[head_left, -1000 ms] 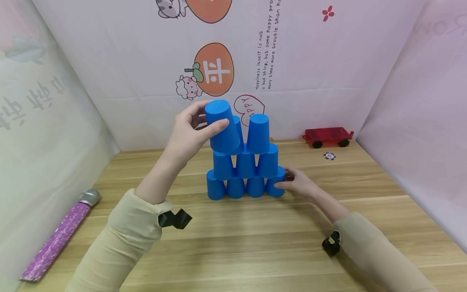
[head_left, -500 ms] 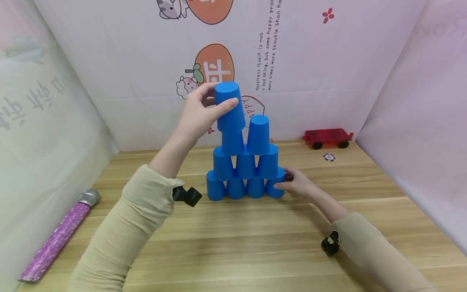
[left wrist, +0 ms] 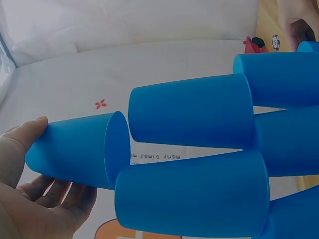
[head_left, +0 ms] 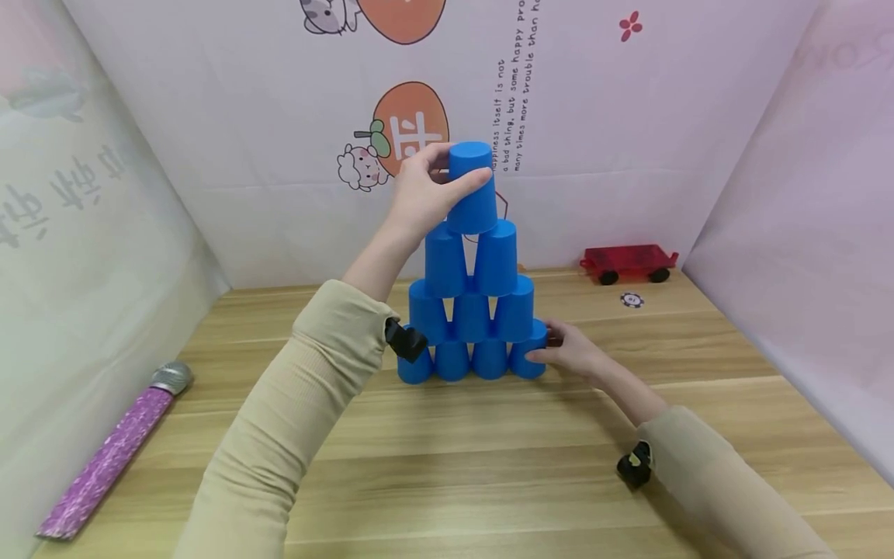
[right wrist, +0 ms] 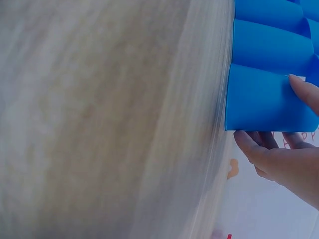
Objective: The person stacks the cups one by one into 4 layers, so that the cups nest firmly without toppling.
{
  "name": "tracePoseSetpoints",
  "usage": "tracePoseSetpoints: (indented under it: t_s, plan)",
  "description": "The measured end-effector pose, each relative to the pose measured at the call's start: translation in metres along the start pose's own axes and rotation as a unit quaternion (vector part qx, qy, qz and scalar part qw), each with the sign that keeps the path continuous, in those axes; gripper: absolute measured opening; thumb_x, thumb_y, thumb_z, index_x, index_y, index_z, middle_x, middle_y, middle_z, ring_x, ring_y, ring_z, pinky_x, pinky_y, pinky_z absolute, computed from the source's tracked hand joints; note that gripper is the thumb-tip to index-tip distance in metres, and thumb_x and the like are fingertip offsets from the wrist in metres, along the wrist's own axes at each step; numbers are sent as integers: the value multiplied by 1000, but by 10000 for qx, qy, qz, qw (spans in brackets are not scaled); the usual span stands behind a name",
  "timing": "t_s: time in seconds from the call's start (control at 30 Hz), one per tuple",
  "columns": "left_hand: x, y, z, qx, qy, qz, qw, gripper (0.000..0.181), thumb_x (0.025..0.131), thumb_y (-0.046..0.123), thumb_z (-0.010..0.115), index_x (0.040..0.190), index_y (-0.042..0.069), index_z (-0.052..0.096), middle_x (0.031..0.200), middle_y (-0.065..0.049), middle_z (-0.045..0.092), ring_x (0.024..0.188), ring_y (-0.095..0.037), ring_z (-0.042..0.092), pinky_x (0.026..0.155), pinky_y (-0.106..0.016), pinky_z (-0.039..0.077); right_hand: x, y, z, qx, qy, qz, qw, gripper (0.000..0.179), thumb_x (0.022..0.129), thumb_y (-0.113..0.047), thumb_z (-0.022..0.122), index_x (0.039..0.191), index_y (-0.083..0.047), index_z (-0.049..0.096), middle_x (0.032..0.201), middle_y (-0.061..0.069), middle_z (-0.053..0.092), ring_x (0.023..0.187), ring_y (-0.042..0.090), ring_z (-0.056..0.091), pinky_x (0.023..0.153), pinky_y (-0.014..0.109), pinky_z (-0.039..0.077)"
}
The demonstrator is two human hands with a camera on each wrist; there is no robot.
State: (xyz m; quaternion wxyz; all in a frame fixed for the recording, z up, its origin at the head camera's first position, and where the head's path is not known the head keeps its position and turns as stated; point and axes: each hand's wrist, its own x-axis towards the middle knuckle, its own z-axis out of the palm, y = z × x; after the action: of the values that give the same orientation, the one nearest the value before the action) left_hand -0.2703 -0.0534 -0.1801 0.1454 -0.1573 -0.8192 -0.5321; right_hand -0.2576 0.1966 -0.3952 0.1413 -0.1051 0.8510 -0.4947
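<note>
Blue plastic cups stand upside down in a stepped pyramid, with two cups in its upper row, such as the right one (head_left: 497,260). Above that row, my left hand (head_left: 422,194) holds another upside-down blue cup (head_left: 473,202), thumb in front and fingers behind. In the left wrist view this held cup (left wrist: 75,149) is slightly tilted, its rim right by the two upper cups; I cannot tell whether it touches them. My right hand (head_left: 576,351) grips the bottom row's right end cup (head_left: 525,361). The right wrist view has its thumb on one side of that cup (right wrist: 264,102) and fingers on the other.
A purple glittery microphone (head_left: 115,450) lies at the left of the wooden table (head_left: 447,473). At the back right are a red toy wagon (head_left: 628,264) and a small round chip (head_left: 632,300). A printed cloth wall (head_left: 594,116) rises close behind the pyramid.
My left hand has carried its cup up and to the right, from in front of the upper row's left cup to above the gap between both upper cups. My right hand has stayed put.
</note>
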Motion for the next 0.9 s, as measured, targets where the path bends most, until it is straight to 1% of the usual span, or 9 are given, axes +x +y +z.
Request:
tracePoseSetpoints:
  t_s: [0.3,0.67,0.9]
  plan:
    - [0,-2,4,130,-45,-25,9999,60,82,44,68,133,18,50,128,-1,59,112,-16,59,97,-41,49,1,0,0,38,-40,-119,9999,66,88,-22,66,140,1,34,134,26,47,119,39,47,100,51,44]
    - [-1,-6,5,149,-115,-95,9998,63,82,45,67,136,18,47,131,-1,57,114,-16,58,97,-40,49,0,-1,1,23,-38,-39,10000,64,89,-23,66,139,0,35,135,26,46,121,40,46,101,52,43]
    - [-2,-8,4,236,-193,-107,9995,68,81,47,67,139,19,43,134,-1,55,117,-16,56,98,-40,48,-1,-2,0,-7,-58,-31,10000,65,89,-24,65,140,-1,33,136,26,46,122,41,46,101,54,42]
